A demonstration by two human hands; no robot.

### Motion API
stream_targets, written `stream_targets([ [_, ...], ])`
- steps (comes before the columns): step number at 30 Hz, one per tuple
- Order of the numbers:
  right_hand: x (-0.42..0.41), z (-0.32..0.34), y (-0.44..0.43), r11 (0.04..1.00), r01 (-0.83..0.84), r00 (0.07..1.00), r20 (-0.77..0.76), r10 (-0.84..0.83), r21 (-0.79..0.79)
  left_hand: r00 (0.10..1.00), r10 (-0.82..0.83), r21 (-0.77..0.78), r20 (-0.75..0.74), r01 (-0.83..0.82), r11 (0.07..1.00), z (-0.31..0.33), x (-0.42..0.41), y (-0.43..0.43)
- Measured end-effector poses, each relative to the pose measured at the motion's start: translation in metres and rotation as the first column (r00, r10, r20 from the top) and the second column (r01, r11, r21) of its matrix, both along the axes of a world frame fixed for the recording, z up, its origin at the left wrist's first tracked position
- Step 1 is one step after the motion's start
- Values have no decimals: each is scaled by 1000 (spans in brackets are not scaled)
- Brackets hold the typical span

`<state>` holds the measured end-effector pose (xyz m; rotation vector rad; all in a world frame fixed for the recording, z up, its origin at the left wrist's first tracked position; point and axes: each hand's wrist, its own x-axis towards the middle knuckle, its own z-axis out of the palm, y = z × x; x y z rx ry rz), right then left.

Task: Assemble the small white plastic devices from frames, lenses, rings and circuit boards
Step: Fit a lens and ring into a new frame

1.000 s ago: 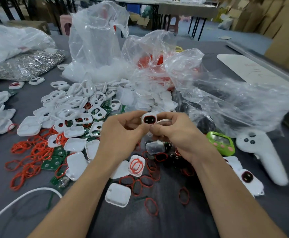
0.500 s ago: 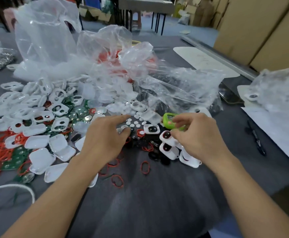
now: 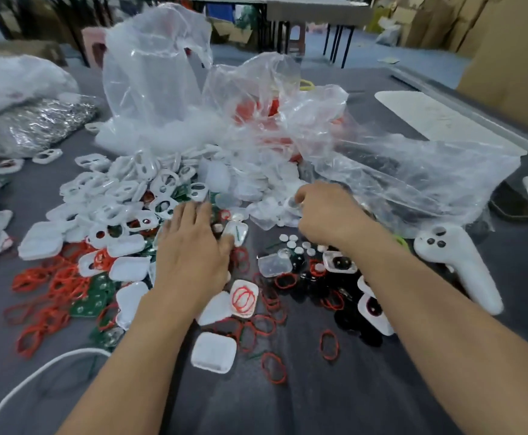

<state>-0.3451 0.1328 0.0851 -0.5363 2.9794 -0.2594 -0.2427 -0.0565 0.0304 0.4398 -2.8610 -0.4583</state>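
nearer, bare table (image 3: 319,403) opens below left hand (image 3: 190,255), right hand (image 3: 328,215).

I get soft, even overhead light, fairly bright; shadows on the grey table (image 3: 319,403) are faint and diffuse. White glare breaks across the clear plastic bags (image 3: 153,89) at upper centre and the foil bag (image 3: 36,124) at upper left. The left hand (image 3: 193,255) and right hand (image 3: 328,215) smear with motion blur. The frame's right edge bows, and the far room is soft.
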Motion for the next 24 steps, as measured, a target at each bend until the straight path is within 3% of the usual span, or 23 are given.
stream_targets([
  [3, -12, -2, -25, 998, -31, 999, 34, 30, 47, 999, -40, 16, 15, 40, 999, 1, -3, -9],
  [6, -21, -6, -47, 999, -37, 999, 21, 36, 36, 991, -51, 113, -120, 64, 991, 3, -1, -12],
  [10, -28, -10, -54, 1000, -12, 999, -52, 13, 14, 973, 53, 217, -225, -3, 976, 4, -1, -15],
  [13, -22, -3, -37, 937, 88, 976, -158, -149, -337, 950, 80, 242, -302, -5, 970, 7, -1, -8],
  [15, -5, 1, -30, 719, 95, 984, -45, -173, -688, 938, 66, 316, -339, 47, 948, 7, -1, 0],
  [17, 19, 0, -36, 403, 203, 975, 224, 5, -893, 947, 57, 575, -315, 142, 806, 10, -1, 7],
  [18, 29, -5, -41, 334, 246, 949, 295, 107, -910, 950, 51, 717, -309, 198, 668, 12, -2, 10],
  [19, 36, -11, -46, 331, 261, 929, 329, 168, -907, 948, 54, 791, -315, 230, 566, 13, -2, 13],
  [20, 42, -15, -49, 354, 272, 916, 353, 189, -895, 942, 79, 810, -326, 236, 536, 15, -3, 16],
  [22, 44, -21, -51, 362, 298, 903, 384, 193, -883, 914, 206, 812, -349, 185, 553, 19, -3, 15],
  [24, 35, -24, -47, 433, 215, 966, 255, 35, -875, 859, 384, 877, -340, 143, 458, 23, -5, 7],
])
